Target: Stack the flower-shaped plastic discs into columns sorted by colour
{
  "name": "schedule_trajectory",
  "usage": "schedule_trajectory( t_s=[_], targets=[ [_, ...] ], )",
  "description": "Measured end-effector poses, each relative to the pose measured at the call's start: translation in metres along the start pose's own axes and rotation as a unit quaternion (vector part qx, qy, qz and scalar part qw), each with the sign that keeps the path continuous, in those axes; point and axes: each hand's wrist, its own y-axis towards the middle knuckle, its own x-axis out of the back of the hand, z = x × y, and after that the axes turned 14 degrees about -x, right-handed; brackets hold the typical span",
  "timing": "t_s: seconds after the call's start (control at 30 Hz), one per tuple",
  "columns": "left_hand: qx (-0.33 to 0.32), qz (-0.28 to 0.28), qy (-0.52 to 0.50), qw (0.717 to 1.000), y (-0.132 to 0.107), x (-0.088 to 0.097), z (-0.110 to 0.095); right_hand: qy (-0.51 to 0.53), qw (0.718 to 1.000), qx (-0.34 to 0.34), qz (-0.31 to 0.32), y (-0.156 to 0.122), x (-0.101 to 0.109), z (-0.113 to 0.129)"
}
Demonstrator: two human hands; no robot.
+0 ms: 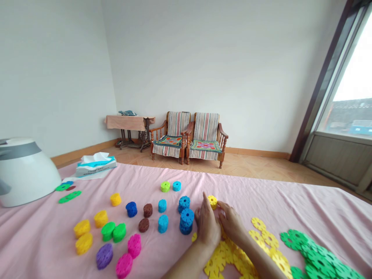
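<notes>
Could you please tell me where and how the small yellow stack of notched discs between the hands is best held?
I would grip the yellow disc stack by its round edge, coming from left and right: its flat face points upward, leaving the sides to press, and the left hand and right hand flank it. The near side looks more awkward, with loose yellow discs there.

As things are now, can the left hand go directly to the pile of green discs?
Probably not directly: the right forearm lies between the left hand and the green discs.

white-and-grey jug (29,176), left | tissue box (97,166) near jug | 2 wooden armchairs (205,130) | cloth-draped table (124,122) | glazed door (337,155), right
</notes>
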Motion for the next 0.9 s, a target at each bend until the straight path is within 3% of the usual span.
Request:
schedule_trajectory(
  t_s=[0.33,0.47,0.63,0.77,0.9],
  targets=[
    [-0.021,-0.001,0.010,1.000,0.001,0.000,0.003,-0.002,1.000,0.006,-0.002,0.002,0.003,0.001],
    [-0.055,-0.050,-0.011,0.997,-0.003,-0.003,0.007,-0.077,0.997,0.020,-0.014,0.014,0.038,-0.019],
    [-0.157,-0.109,-0.010,0.981,-0.011,-0.002,-0.001,-0.242,0.969,-0.053,-0.007,0.024,0.088,-0.057],
    [-0.213,-0.115,-0.016,0.970,-0.018,0.005,-0.019,-0.249,0.965,-0.078,0.023,0.028,0.094,-0.074],
    [-0.265,-0.071,-0.015,0.962,-0.037,0.017,-0.033,-0.213,0.975,-0.064,0.020,0.031,0.096,-0.078]
  ],
)
